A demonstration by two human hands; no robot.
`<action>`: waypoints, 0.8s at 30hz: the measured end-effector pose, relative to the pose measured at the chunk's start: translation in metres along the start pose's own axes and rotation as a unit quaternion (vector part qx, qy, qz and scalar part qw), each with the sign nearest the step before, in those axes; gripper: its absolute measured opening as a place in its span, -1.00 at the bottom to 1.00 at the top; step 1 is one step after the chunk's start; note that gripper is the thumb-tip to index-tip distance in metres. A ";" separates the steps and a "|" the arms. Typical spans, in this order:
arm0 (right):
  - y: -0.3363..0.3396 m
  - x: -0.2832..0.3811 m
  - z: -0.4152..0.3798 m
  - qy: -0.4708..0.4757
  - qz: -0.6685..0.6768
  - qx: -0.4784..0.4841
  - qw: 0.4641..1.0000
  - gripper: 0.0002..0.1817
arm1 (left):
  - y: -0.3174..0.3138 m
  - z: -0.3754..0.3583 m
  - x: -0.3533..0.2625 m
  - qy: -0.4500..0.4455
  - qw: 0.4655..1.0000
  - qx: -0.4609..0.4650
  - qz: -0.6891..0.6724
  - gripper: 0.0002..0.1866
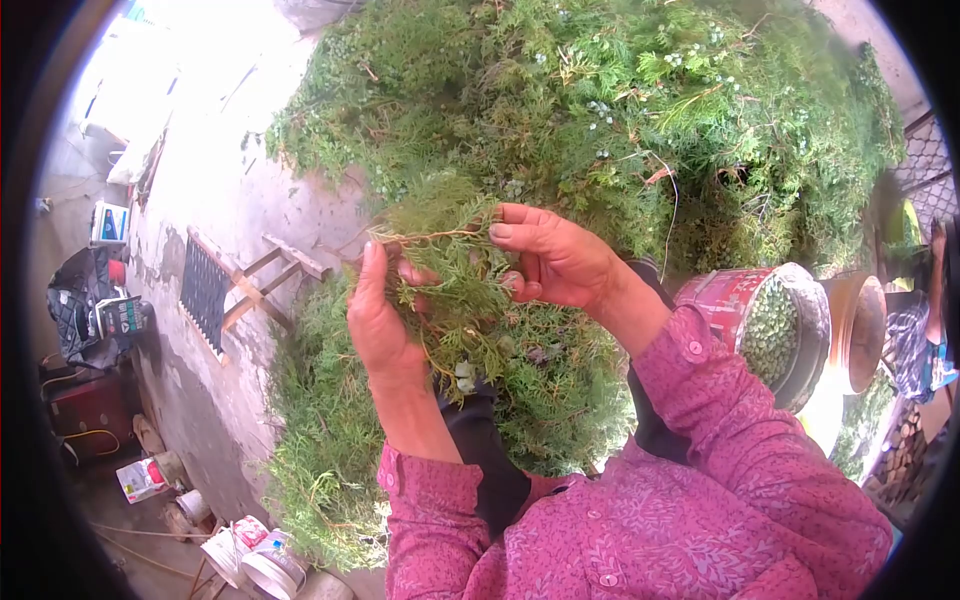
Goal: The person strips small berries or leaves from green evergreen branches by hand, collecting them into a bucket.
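My left hand (pixel 383 325) is closed round a green conifer sprig (pixel 455 290) with flat, scaly leaves and a thin brown stem. The sprig hangs in front of my lap, and a few pale green cones (pixel 464 372) show near its lower end. On its right side, my right hand (pixel 560 258) pinches the sprig with thumb and forefinger, by the upper stem. Whether a cone is also between those fingertips is too small to tell. Below both hands, more cut greenery (pixel 560 370) lies between my legs.
A large heap of conifer branches (pixel 600 100) rises ahead. At my right stands a red bucket (pixel 725 305) holding many small green cones (pixel 770 330), beside a tan bucket (pixel 860 330). A wooden frame (pixel 255 290) leans at left, with white buckets (pixel 270 570) lower down.
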State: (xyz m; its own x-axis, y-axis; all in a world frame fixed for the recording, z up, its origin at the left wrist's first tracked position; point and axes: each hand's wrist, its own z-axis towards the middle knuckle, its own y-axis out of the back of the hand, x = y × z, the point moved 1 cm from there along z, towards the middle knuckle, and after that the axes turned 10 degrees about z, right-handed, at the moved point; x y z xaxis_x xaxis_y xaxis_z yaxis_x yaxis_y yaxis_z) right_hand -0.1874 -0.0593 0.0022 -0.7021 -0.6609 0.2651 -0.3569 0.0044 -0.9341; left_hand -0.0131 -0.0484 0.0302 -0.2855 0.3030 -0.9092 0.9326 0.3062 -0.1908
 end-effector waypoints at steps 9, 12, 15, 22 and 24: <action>0.010 -0.004 0.005 0.008 0.014 -0.031 0.999 -0.88 | 0.000 -0.001 -0.002 -0.027 0.999 -0.012 0.019 -0.76; 0.009 -0.007 0.007 0.020 -0.007 -0.044 0.999 -0.91 | -0.001 -0.001 -0.003 -0.106 0.985 -0.094 0.099 -0.75; 0.016 -0.004 0.006 0.043 -0.042 -0.082 0.995 -0.90 | 0.003 -0.001 -0.012 -0.100 0.970 -0.204 0.087 -0.76; 0.020 0.019 -0.006 0.077 -0.016 -0.088 0.993 -0.89 | 0.016 -0.001 -0.015 -0.155 0.984 -0.092 0.019 -0.79; 0.019 0.016 -0.005 0.030 -0.019 -0.103 0.994 -0.92 | 0.016 -0.004 -0.016 -0.144 0.987 -0.067 -0.007 -0.80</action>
State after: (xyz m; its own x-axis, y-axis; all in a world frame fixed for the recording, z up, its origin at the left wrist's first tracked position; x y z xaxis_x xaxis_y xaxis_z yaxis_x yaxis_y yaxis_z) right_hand -0.2090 -0.0664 -0.0103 -0.7189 -0.6180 0.3181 -0.4973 0.1376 -0.8566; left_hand 0.0049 -0.0447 0.0429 -0.2055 0.0336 -0.9781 0.8858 0.4314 -0.1713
